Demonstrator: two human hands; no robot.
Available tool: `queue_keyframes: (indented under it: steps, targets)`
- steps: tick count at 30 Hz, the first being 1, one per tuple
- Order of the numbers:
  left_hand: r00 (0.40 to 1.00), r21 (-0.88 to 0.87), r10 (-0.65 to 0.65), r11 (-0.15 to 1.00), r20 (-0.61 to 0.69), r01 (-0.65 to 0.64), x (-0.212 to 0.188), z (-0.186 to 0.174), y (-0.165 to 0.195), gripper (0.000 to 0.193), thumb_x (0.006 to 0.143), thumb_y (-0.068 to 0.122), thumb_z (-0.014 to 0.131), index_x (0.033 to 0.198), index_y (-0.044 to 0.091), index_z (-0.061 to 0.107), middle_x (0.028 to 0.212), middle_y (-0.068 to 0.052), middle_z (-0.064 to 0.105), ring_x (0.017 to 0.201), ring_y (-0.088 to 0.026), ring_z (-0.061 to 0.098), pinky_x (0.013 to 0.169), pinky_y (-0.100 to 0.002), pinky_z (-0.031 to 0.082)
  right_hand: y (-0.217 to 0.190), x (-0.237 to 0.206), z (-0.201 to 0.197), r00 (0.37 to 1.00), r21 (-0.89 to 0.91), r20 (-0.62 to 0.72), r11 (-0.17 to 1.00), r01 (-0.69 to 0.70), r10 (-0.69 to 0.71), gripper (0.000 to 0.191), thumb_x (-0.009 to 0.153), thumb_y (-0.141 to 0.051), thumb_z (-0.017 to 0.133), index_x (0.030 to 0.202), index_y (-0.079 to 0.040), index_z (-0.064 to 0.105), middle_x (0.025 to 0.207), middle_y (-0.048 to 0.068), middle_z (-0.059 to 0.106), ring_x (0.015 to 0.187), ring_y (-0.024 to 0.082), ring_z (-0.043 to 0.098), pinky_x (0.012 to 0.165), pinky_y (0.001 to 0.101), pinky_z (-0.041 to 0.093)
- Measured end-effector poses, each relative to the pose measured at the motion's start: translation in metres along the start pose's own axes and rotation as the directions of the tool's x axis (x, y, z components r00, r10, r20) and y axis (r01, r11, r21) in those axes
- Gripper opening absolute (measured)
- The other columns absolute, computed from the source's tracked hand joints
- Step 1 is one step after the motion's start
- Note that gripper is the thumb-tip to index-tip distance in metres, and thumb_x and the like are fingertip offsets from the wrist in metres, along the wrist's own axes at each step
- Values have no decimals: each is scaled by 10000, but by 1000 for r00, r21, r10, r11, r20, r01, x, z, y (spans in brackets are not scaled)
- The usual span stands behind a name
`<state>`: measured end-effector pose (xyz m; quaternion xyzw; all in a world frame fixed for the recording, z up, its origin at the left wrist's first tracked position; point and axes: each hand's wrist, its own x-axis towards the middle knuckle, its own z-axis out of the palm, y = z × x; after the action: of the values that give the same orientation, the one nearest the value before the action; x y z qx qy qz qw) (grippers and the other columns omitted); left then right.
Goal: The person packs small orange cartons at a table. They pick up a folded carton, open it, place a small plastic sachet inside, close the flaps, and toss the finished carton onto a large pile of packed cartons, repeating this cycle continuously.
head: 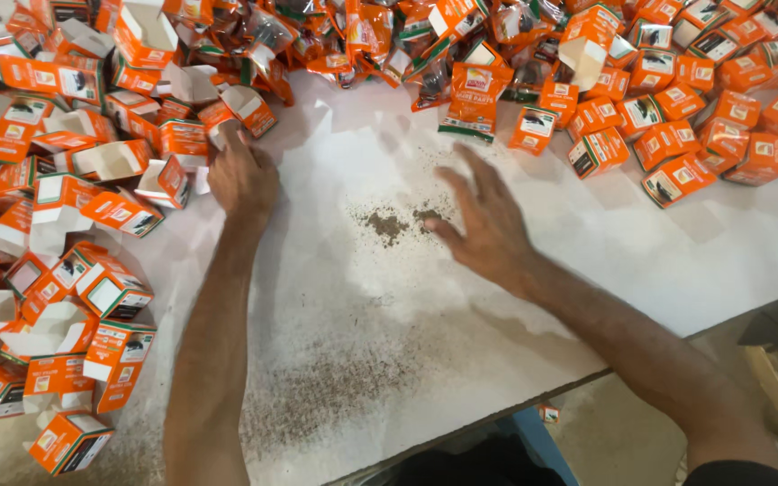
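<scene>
the left hand (243, 178), fingers curled loosely, reaches an open orange cardboard carton (247, 108) just beyond its fingertips, while the right hand (488, 225) hovers empty, fingers spread wide, beside spilled brown powder (387, 222) near its thumb.

Single head-worn view, looking steeply down from just above and behind both forearms, facing forward across the white, speckled tabletop (533, 297). Close range: left hand (243, 178) and right hand (488, 225) mid-frame, heaps of small orange cardboard cartons (92, 207) beyond and to the left. No second view to share with.
</scene>
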<state>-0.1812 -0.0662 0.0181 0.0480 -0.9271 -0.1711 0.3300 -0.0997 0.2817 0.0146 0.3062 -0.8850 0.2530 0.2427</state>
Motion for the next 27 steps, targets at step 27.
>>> queue_keyframes:
  steps: [27]
  targets:
    - [924,25,-35,999,381,28,25,38,75,603,844,264,792,1273,-26,482,1074,-251,645,937,-470,661,780,-577,531,-5,2,34,952,574,281,773,-271,125,615,968,-114,719,1460,-46,356,1258,169,589,1142,305,653,936,402,562]
